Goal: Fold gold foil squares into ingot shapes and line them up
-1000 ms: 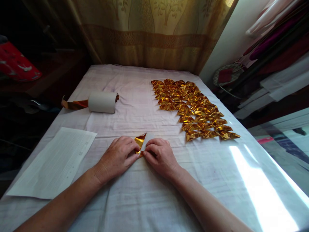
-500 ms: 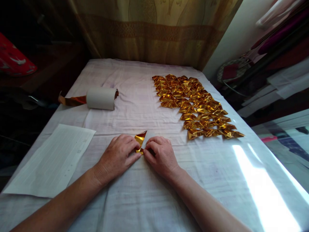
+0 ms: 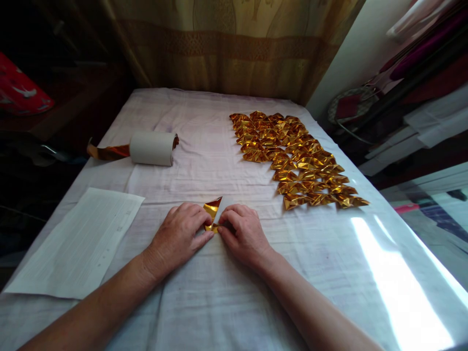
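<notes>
- Our left hand (image 3: 178, 237) and right hand (image 3: 244, 234) both pinch the gold foil piece (image 3: 212, 212) at lower centre of the surface (image 3: 226, 302).
- We judge the foil light, thin, slippery and crease-prone; hold it at the folded edges.

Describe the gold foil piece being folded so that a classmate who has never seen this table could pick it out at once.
Start at the white cloth-covered table, then find the left hand and right hand meeting at its near middle. Pinched between their fingertips is the gold foil piece, with a white underside showing. Unlike the folded gold pieces laid in rows at the far right, it lies alone.
</notes>
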Action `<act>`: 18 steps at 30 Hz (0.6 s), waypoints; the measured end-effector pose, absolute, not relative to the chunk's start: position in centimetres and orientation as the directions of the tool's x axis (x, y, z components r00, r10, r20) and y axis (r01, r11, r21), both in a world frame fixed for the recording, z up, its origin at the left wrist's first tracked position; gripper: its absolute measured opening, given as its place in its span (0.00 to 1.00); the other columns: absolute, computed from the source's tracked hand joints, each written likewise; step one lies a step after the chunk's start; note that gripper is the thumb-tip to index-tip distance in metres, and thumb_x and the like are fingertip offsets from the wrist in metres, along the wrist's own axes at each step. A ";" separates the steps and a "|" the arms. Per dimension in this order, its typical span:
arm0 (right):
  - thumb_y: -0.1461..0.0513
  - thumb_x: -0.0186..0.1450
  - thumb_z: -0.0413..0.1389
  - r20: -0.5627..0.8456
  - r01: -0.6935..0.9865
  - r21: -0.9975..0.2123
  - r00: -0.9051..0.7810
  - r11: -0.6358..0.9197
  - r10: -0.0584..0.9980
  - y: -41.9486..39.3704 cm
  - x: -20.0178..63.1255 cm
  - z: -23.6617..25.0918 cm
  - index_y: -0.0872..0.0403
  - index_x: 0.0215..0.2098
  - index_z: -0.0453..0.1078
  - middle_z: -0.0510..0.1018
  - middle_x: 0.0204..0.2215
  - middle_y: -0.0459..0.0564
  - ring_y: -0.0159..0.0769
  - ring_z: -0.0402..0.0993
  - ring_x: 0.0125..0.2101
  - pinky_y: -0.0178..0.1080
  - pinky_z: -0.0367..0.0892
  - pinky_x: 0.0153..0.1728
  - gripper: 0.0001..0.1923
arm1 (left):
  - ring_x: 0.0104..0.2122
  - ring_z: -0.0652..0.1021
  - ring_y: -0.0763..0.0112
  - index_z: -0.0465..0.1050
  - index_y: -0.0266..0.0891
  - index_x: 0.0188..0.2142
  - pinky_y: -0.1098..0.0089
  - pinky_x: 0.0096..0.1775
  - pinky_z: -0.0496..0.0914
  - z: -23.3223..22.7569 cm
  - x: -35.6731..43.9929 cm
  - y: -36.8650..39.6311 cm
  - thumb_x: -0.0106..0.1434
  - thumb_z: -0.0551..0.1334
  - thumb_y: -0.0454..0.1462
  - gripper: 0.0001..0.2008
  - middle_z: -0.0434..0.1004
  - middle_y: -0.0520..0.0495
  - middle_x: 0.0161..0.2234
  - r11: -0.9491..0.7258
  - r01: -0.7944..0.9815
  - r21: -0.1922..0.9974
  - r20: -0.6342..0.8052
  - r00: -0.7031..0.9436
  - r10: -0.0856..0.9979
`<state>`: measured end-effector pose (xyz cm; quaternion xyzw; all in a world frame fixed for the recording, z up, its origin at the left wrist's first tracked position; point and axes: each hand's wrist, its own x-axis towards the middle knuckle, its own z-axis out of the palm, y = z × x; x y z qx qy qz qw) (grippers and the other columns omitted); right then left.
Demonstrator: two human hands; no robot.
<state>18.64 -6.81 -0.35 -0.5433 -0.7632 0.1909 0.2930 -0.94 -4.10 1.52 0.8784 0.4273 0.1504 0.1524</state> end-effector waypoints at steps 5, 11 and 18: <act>0.69 0.63 0.55 0.233 0.681 -0.643 -0.262 0.351 0.936 -6.7 18.9 -0.3 0.51 0.33 0.72 0.77 0.38 0.49 0.38 0.71 0.40 0.40 0.59 0.41 0.07 | 0.43 0.73 0.63 0.71 0.43 0.36 0.63 0.43 0.62 1.6 -0.9 -4.1 0.62 0.66 0.39 0.05 0.77 0.52 0.39 -0.577 0.715 0.394 0.113 0.585 0.803; 0.62 0.61 0.63 0.250 0.746 -0.582 -0.216 0.325 0.944 -6.8 18.2 -0.2 0.52 0.32 0.71 0.76 0.35 0.48 0.40 0.71 0.39 0.42 0.58 0.40 0.05 | 0.43 0.73 0.62 0.71 0.43 0.35 0.63 0.44 0.62 1.8 -0.8 -4.1 0.62 0.65 0.40 0.05 0.77 0.50 0.40 -0.569 0.722 0.394 0.100 0.582 0.807; 0.69 0.63 0.55 0.286 0.701 -0.606 -0.251 0.377 0.925 -6.6 18.8 -0.9 0.51 0.35 0.72 0.77 0.38 0.48 0.38 0.72 0.40 0.41 0.61 0.42 0.07 | 0.43 0.73 0.62 0.71 0.43 0.36 0.63 0.44 0.62 1.9 -0.9 -4.0 0.61 0.66 0.38 0.05 0.77 0.51 0.39 -0.567 0.715 0.409 0.082 0.590 0.803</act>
